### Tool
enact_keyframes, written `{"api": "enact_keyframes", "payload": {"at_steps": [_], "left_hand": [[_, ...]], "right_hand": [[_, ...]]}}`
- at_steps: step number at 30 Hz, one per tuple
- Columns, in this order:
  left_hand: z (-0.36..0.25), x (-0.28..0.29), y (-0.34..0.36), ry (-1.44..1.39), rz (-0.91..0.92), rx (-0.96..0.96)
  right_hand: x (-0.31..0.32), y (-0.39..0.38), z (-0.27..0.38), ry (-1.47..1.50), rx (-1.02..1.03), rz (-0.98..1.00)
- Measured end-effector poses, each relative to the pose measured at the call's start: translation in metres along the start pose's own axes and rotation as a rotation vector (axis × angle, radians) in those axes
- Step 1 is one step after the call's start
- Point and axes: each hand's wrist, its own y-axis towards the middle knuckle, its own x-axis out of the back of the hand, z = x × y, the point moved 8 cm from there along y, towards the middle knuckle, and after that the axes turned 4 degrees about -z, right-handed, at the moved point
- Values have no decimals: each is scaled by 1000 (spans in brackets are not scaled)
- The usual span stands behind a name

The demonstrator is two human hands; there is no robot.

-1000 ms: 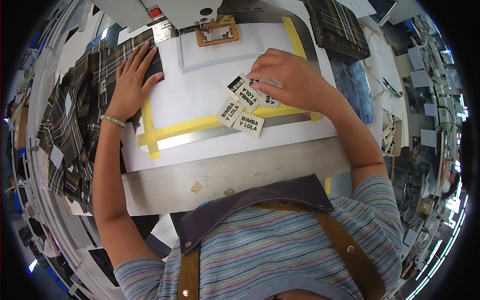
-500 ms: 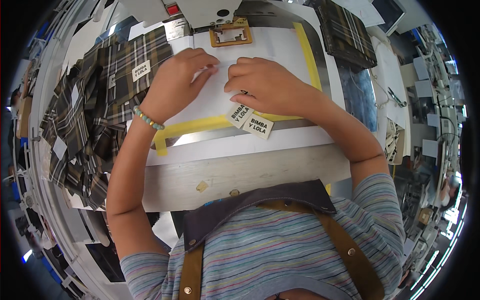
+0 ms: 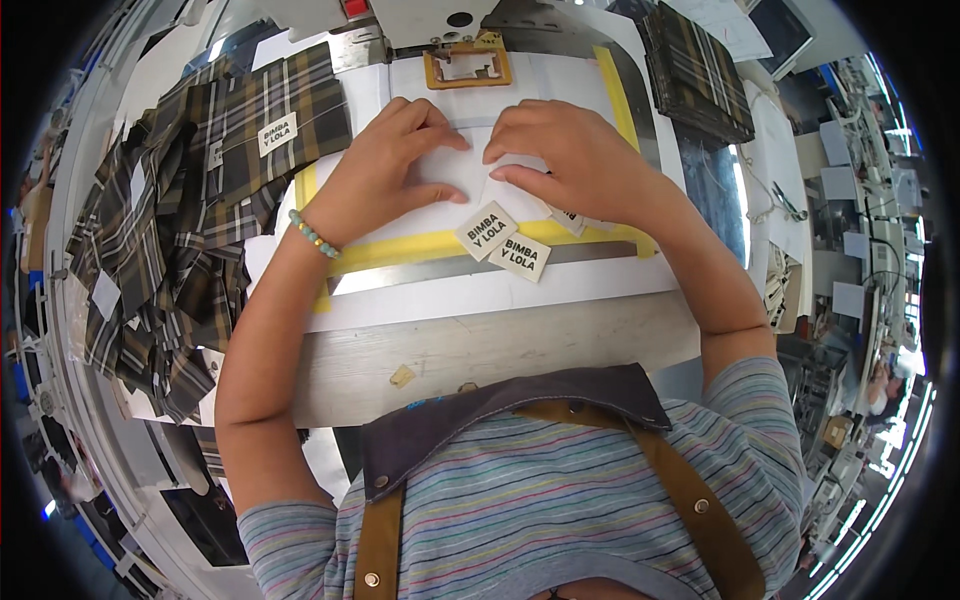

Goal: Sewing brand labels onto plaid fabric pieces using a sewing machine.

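Observation:
My left hand (image 3: 390, 170), with a beaded bracelet, is curved over white paper (image 3: 440, 215) framed by yellow tape, thumb and fingers apart. My right hand (image 3: 570, 160) faces it, fingers bent and thumb apart, touching the white surface; nothing clear shows in either hand. Printed cream labels (image 3: 487, 228) lie just below my fingers, others partly hidden under my right hand. At the left, dark plaid fabric pieces (image 3: 280, 95) carry a similar label (image 3: 277, 134). A wooden-coloured rectangular frame (image 3: 468, 82) sits beyond my hands, beneath a machine head (image 3: 415, 25).
A folded plaid stack (image 3: 700, 75) lies at back right, with scissors (image 3: 788, 200) and an open box of small pieces (image 3: 778, 280) further right. The worn wooden table edge (image 3: 500, 335) runs before me. Other workstations line the far right, with a person (image 3: 878, 385) small among them.
My left hand has left the plaid fabric and moved right onto the white paper, uncovering a label on the fabric. My right hand has shifted off part of the label pile.

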Motion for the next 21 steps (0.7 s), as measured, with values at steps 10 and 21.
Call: {"api": "enact_keyframes", "payload": {"at_steps": [10,21], "left_hand": [[7,9,0,-212,18,152],[21,19,-8,-147,100,259]], "right_hand": [[-5,14,-11,-30,-1,31],[-35,53,-1,6,-14,177]]}}
